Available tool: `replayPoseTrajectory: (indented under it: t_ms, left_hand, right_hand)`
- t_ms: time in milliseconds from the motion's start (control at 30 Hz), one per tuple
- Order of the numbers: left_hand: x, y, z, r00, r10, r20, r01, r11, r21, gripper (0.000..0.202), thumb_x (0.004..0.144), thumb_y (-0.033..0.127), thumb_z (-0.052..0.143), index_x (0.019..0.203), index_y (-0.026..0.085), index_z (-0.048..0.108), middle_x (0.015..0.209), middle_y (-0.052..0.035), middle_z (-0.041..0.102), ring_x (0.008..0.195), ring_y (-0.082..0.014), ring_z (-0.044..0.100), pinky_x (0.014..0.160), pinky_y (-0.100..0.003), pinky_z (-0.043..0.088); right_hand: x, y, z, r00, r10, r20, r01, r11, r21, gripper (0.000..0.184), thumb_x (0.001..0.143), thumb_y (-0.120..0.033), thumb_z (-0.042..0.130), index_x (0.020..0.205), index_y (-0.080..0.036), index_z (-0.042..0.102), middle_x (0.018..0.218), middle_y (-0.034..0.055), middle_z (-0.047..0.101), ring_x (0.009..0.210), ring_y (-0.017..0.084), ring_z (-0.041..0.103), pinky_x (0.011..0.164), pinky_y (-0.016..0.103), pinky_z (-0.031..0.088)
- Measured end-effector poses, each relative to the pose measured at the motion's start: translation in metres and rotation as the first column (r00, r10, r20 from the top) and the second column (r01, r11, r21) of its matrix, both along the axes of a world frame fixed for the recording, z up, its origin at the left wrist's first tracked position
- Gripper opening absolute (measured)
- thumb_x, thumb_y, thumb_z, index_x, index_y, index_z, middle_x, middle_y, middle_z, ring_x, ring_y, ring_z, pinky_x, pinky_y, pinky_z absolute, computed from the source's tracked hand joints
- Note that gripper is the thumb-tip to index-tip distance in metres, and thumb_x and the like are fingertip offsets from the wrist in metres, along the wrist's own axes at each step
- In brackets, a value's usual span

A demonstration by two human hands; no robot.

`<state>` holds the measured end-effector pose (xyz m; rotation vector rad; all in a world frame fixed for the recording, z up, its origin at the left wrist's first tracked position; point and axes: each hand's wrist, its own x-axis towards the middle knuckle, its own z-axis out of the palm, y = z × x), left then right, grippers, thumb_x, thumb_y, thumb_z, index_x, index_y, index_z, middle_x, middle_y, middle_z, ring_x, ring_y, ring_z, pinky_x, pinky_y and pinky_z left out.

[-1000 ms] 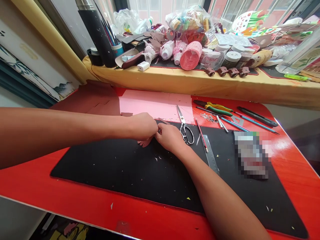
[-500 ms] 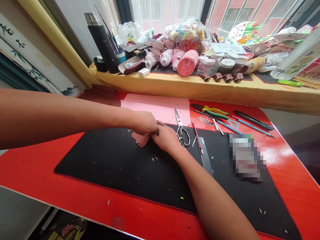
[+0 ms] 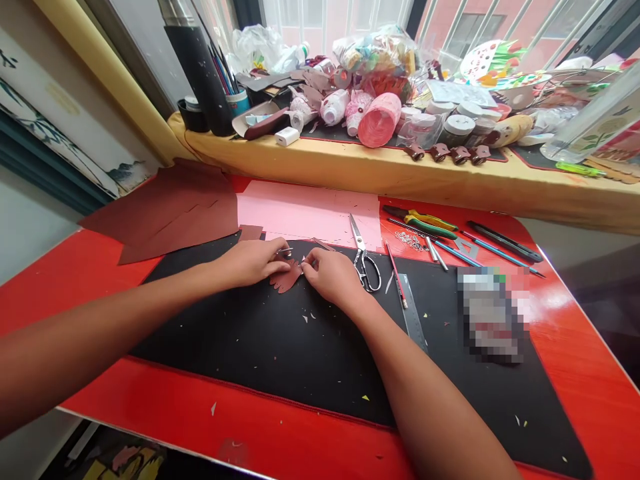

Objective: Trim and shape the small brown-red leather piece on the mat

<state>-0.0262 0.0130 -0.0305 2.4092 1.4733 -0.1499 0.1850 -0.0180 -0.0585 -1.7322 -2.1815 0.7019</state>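
A brown cut-out with a scalloped edge (image 3: 287, 280), looking like paper or thin leather, lies on the black mat (image 3: 240, 353) between my hands. My left hand (image 3: 256, 261) is closed at its left, thumb by the cut-out's upper edge; a thin, silvery piece (image 3: 285, 251) sticks out from the fingers. My right hand (image 3: 327, 270) is pinched at the cut-out's right edge, with a tiny pale bit at the fingertips too small to name. Silver scissors (image 3: 359, 235) lie open-bladed just right of my right hand.
Pink sheets (image 3: 310, 207) and brown sheets (image 3: 185, 207) lie behind the mat. A pencil (image 3: 396, 275) and ruler (image 3: 413, 317) are beside my right forearm. Pliers (image 3: 425, 221), metal rings (image 3: 414, 240) and a cutter (image 3: 503, 240) lie at right. The cluttered ledge (image 3: 320, 163) borders the back.
My hands were together over the cut-out; my left hand has drawn away to the left and its forearm has lowered, uncovering the brown sheets. My right hand has barely moved.
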Motion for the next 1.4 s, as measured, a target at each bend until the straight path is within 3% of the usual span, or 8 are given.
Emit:
replayPoseTrajectory:
  t_ms: [133,233,333,500,667,1033,1233,1400]
  left_hand:
    - [-0.008,-0.013,-0.017,0.986,0.060,0.153,-0.059,0.998,-0.008,0.030,0.096,0.048,0.049,0.112,0.026,0.061,0.101,-0.0038,0.077,0.090,-0.0229,0.070,0.072,-0.028,0.043]
    - [-0.008,-0.020,-0.021,0.975,0.126,0.183,-0.127,0.992,-0.004,0.029,0.096,0.050,0.048,0.097,0.025,0.064,0.083,-0.0013,0.074,0.079,-0.0214,0.068,0.064,-0.028,0.038]
    - [-0.007,-0.027,-0.022,0.922,0.208,0.328,-0.205,0.978,-0.045,0.030,0.096,0.051,0.050,0.096,0.025,0.065,0.081,-0.0006,0.073,0.076,-0.0198,0.065,0.065,-0.028,0.040]
    - [-0.005,-0.036,-0.022,0.619,0.213,0.756,-0.138,0.977,-0.163,0.032,0.098,0.044,0.050,0.103,0.022,0.072,0.098,-0.0049,0.073,0.084,-0.0178,0.064,0.079,-0.030,0.051]
    - [-0.002,-0.038,-0.025,0.379,0.331,0.864,-0.090,0.942,-0.322,0.023,0.091,0.038,0.064,0.098,0.020,0.075,0.094,-0.0055,0.074,0.078,-0.0170,0.064,0.068,-0.029,0.052]
    - [-0.003,-0.039,-0.026,0.343,0.370,0.863,-0.106,0.928,-0.356,0.025,0.091,0.042,0.066,0.097,0.020,0.075,0.099,-0.0067,0.077,0.087,-0.0196,0.070,0.070,-0.029,0.057]
    - [-0.002,-0.042,-0.034,0.256,0.451,0.855,-0.161,0.892,-0.422,0.039,0.091,0.055,0.064,0.108,0.020,0.064,0.094,-0.0058,0.076,0.078,-0.0193,0.072,0.070,-0.033,0.063]
    - [-0.004,-0.041,-0.039,0.296,0.405,0.865,-0.198,0.912,-0.360,0.040,0.091,0.055,0.065,0.108,0.020,0.064,0.095,-0.0071,0.077,0.083,-0.0220,0.074,0.071,-0.033,0.062]
  right_hand:
    - [-0.001,-0.001,0.001,1.000,-0.009,0.020,0.008,1.000,0.002,0.021,0.098,-0.036,0.055,0.102,-0.026,0.073,0.095,0.0039,0.077,0.086,0.022,0.068,0.070,0.028,0.041]
    - [-0.002,-0.002,0.001,1.000,-0.026,0.002,0.025,1.000,0.016,0.019,0.098,-0.038,0.056,0.099,-0.027,0.072,0.085,0.0013,0.076,0.078,0.020,0.066,0.065,0.028,0.037]
    - [-0.002,-0.003,0.001,0.998,-0.043,-0.036,0.044,0.999,0.030,0.020,0.098,-0.039,0.056,0.095,-0.027,0.072,0.075,-0.0011,0.072,0.070,0.018,0.063,0.061,0.027,0.034]
    - [-0.003,-0.002,-0.002,0.992,-0.075,-0.103,0.078,0.997,0.025,0.021,0.098,-0.040,0.056,0.093,-0.027,0.071,0.069,-0.0029,0.068,0.066,0.017,0.061,0.059,0.027,0.032]
    - [-0.004,-0.002,-0.003,0.987,-0.093,-0.131,0.095,0.995,0.009,0.021,0.097,-0.040,0.056,0.094,-0.027,0.071,0.068,-0.0031,0.068,0.064,0.017,0.060,0.058,0.027,0.033]
    - [-0.006,-0.008,-0.002,0.992,-0.086,-0.092,0.091,0.994,0.055,0.022,0.099,-0.038,0.055,0.097,-0.026,0.073,0.074,-0.0019,0.071,0.067,0.017,0.062,0.060,0.026,0.032]
    - [-0.013,-0.012,-0.001,0.989,-0.144,-0.037,0.147,0.984,0.101,0.022,0.100,-0.038,0.056,0.096,-0.026,0.073,0.076,-0.0007,0.073,0.070,0.017,0.063,0.062,0.026,0.033]
    - [-0.008,-0.007,-0.002,0.985,-0.131,-0.112,0.138,0.989,0.059,0.019,0.097,-0.036,0.059,0.091,-0.023,0.072,0.075,-0.0017,0.070,0.069,0.015,0.060,0.061,0.024,0.034]
